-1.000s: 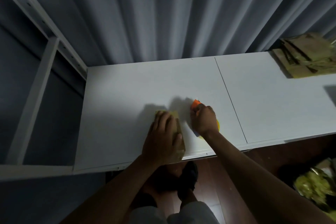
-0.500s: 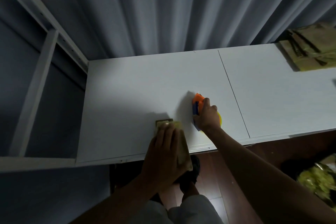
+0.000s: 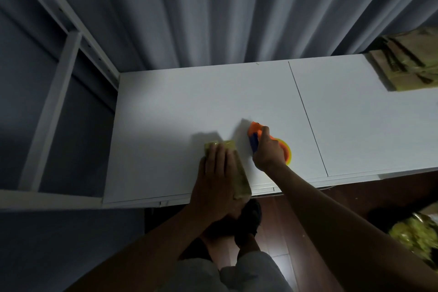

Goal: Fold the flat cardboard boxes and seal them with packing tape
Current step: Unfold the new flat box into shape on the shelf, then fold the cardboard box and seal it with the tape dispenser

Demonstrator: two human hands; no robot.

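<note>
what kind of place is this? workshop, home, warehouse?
Probably a home or small makeshift packing spot, not a warehouse: a white table against grey curtains, wood floor, and flat cardboard boxes stacked at the table's far right.

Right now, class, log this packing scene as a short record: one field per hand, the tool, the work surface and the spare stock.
left hand: lies flat on a small cardboard box
right hand: grips an orange tape dispenser
work surface: white table
spare stock: stack of flat cardboard boxes, far right of the table
</note>
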